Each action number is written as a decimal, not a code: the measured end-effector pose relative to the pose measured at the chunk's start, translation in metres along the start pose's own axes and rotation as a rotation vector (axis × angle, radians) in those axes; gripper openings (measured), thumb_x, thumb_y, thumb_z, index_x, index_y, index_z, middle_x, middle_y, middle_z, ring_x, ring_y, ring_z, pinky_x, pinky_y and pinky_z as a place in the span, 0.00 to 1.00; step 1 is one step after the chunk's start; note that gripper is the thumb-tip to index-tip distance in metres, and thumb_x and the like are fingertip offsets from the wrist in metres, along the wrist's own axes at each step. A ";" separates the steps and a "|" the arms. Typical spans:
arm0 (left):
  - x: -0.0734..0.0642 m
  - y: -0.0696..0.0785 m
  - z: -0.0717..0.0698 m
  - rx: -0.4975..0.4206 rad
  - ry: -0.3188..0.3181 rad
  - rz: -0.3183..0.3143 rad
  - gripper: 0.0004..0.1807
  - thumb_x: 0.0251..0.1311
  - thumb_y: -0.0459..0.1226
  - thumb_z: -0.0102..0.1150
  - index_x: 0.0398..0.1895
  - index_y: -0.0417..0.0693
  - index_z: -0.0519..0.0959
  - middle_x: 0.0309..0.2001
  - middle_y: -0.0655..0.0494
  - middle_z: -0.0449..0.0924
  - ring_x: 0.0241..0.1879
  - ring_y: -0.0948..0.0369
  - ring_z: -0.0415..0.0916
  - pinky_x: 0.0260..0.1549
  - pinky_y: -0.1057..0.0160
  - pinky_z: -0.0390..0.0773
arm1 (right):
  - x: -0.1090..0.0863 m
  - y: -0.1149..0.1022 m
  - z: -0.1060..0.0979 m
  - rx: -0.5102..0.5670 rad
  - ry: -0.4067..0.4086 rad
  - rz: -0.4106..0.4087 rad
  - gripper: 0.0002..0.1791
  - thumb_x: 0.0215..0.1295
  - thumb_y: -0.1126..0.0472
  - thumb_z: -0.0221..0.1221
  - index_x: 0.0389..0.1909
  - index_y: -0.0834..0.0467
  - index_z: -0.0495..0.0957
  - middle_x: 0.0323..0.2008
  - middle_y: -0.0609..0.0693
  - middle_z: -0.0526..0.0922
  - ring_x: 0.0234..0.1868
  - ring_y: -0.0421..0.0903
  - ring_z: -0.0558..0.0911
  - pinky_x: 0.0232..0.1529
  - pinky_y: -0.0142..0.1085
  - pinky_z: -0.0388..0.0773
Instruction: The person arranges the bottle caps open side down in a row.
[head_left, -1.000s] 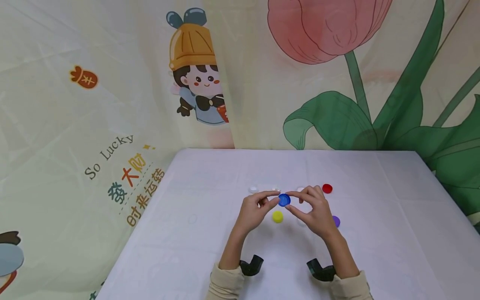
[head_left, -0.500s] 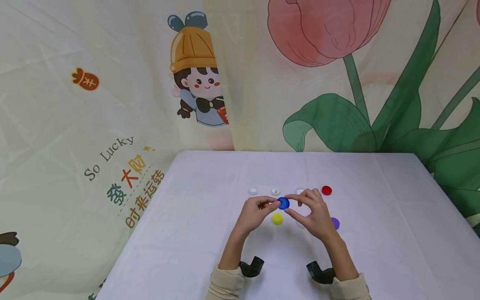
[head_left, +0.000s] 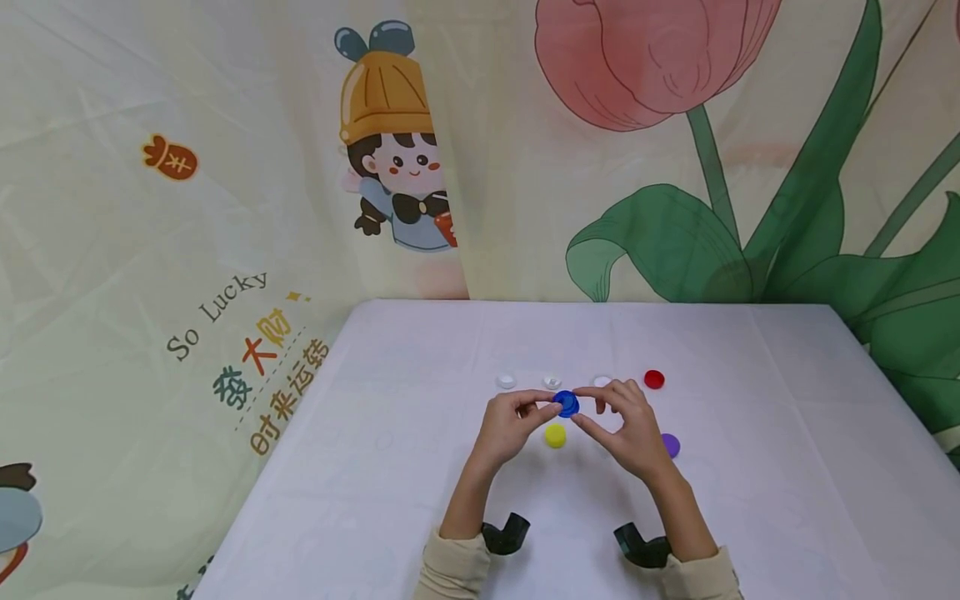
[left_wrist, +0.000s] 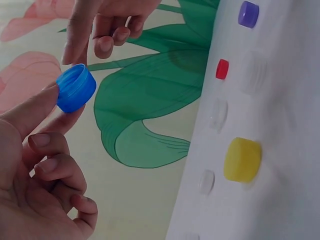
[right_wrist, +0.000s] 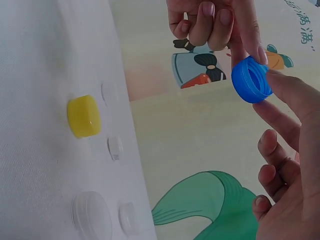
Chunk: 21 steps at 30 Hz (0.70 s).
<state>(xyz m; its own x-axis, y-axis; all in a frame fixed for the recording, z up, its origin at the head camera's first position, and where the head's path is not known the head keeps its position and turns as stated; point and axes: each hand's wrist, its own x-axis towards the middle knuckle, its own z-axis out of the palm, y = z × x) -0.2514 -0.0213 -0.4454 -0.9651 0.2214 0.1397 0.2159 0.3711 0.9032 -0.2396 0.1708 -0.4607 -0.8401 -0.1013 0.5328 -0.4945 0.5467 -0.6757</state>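
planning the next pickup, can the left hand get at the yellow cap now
Probably yes: the yellow cap sits uncovered on the table nearby, though the left hand would likely need to release the blue cap first.

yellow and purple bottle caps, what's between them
A large translucent cap lies between the yellow bottle cap and purple bottle cap, in the left wrist view.

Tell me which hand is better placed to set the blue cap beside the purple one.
Probably the right hand. Both hands hold the blue cap, but in the head view the purple cap lies on the right hand's outer side; the left hand is farther from it.
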 end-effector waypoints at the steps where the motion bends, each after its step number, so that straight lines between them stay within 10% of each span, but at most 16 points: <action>1: 0.000 0.000 0.000 0.006 0.006 0.016 0.17 0.50 0.51 0.61 0.40 0.53 0.83 0.17 0.58 0.66 0.18 0.64 0.61 0.12 0.70 0.58 | 0.000 0.000 0.000 0.002 -0.001 0.010 0.17 0.47 0.50 0.66 0.41 0.44 0.80 0.21 0.36 0.67 0.31 0.38 0.63 0.28 0.34 0.62; 21: -0.001 0.004 -0.003 0.108 0.031 0.332 0.14 0.49 0.43 0.63 0.41 0.53 0.82 0.15 0.60 0.64 0.17 0.64 0.60 0.16 0.72 0.60 | -0.002 0.000 0.002 0.085 -0.034 0.080 0.09 0.57 0.54 0.59 0.33 0.54 0.83 0.24 0.37 0.73 0.30 0.42 0.66 0.28 0.32 0.66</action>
<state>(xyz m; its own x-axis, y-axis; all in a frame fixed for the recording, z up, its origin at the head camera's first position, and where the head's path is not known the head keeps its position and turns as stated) -0.2499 -0.0226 -0.4407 -0.8431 0.3195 0.4326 0.5320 0.3772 0.7581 -0.2388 0.1693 -0.4630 -0.8841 -0.0885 0.4588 -0.4411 0.4821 -0.7570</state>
